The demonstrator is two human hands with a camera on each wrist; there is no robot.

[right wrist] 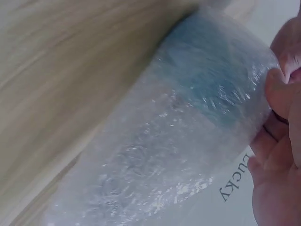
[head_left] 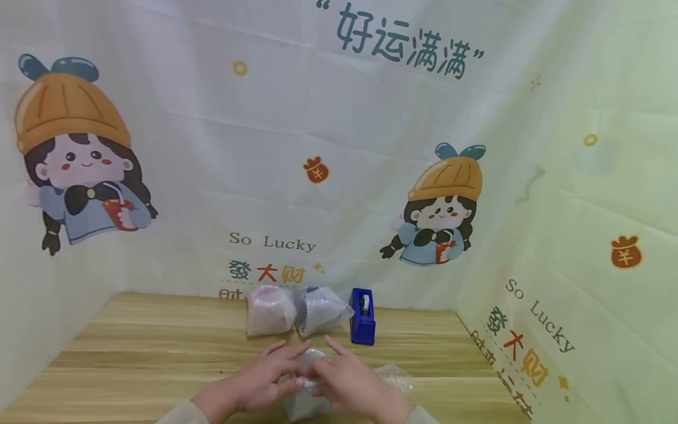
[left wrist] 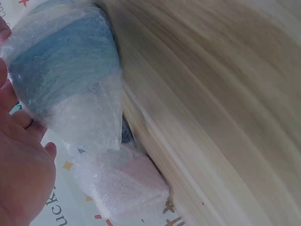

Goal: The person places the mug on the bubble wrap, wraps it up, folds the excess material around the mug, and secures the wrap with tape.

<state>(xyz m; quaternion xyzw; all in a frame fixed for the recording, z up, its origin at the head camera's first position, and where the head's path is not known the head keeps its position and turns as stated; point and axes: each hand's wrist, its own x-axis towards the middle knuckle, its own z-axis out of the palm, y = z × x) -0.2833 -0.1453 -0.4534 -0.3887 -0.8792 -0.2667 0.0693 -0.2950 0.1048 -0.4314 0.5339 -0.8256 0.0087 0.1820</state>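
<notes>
A bubble-wrapped bundle stands on the table at the front, between my two hands. Blue shows through its wrap in the left wrist view and the right wrist view; what is inside cannot be made out. My left hand holds the wrap at the top of the bundle from the left, thumb toward me. From the right, my right hand pinches the gathered wrap, its thumb and fingers close together in the right wrist view. A loose flap of bubble wrap spreads out to the right behind my right hand.
Farther back stand a pinkish wrapped bundle and a blue-grey wrapped bundle, side by side. A blue tape dispenser with a roll is to their right. Printed cloth hangs behind and beside the wooden table.
</notes>
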